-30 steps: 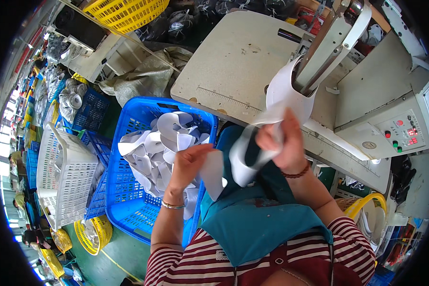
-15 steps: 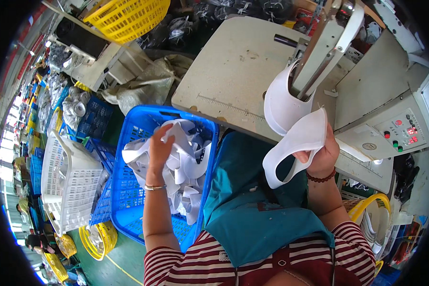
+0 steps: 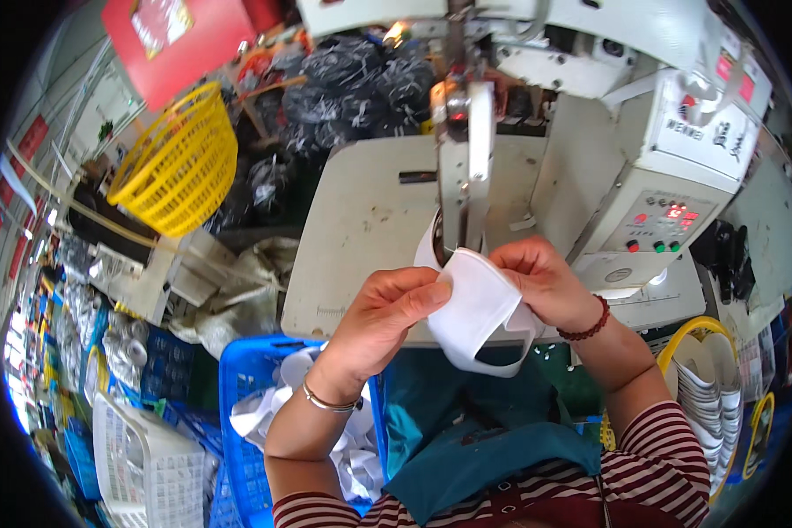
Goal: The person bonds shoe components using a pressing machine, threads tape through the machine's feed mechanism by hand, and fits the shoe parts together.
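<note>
White cloth-like material, curved and smooth, makes up the piece [image 3: 477, 308] that the person holds up in front of the machine arm [image 3: 463, 194], over the near edge of the pale table [image 3: 343, 242]. Looking down from the head view, I see the left hand [image 3: 387, 319] at its upper left, the thumb and forefinger pinching that edge, the other fingers curled in behind. The right hand [image 3: 550, 286] has the upper right edge between thumb and fingertips, also in a pinch. Below the hands, the piece curves round into a loop with an opening at its lower right.

Just behind it, a second white piece [image 3: 428, 248] sits around the foot of the machine arm; I can't tell whether the two touch. A silver bangle [image 3: 327, 402] circles the left wrist, dark red beads [image 3: 587, 320] the right. Beneath the left forearm, a blue basket [image 3: 240, 387] holds a jumble of white strips [image 3: 358, 458]. Over on the right, a yellow basket [image 3: 697, 324] is packed with stacked white parts [image 3: 720, 400], near the control box [image 3: 647, 216] with its lit red display. Black bags [image 3: 348, 84] lie heaped beyond the table.
</note>
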A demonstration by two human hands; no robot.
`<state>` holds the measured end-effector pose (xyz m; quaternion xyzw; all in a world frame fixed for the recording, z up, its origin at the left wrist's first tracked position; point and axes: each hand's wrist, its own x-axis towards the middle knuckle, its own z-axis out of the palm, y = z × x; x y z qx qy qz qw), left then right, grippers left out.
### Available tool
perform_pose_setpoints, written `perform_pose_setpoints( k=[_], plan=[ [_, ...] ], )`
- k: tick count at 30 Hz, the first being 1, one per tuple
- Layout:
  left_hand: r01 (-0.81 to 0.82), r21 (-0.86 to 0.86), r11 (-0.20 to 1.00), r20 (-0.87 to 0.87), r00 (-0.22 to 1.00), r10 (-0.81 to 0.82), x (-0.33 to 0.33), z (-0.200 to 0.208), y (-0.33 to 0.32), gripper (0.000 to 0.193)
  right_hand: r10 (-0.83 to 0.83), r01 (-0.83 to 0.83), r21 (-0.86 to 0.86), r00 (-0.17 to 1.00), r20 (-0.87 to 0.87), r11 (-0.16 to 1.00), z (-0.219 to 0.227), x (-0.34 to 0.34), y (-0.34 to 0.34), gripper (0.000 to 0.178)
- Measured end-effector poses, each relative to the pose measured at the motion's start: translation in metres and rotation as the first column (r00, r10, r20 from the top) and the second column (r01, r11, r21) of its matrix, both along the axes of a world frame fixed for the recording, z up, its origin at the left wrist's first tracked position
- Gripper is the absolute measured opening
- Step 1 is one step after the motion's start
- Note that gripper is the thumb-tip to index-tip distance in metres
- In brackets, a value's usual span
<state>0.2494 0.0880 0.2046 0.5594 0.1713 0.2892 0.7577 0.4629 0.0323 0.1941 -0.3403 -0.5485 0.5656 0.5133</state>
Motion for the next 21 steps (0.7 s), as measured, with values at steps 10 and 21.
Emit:
perform_pose_setpoints(
  k=[10,21],
  plan=[
    [-0.057,0.134,0.989,0.158,0.987,0.035,0.028,0.071,0.065,0.01,-0.352,0.361,0.33,0.932,-0.088,0.872,0.07,0.021,0.033,0.015],
    [-0.207,0.104,0.973,0.19,0.964,0.185,0.058,0.091,0.108,0.012,-0.404,0.524,0.278,0.828,-0.389,0.805,0.062,0.022,0.087,0.016]
  ],
)
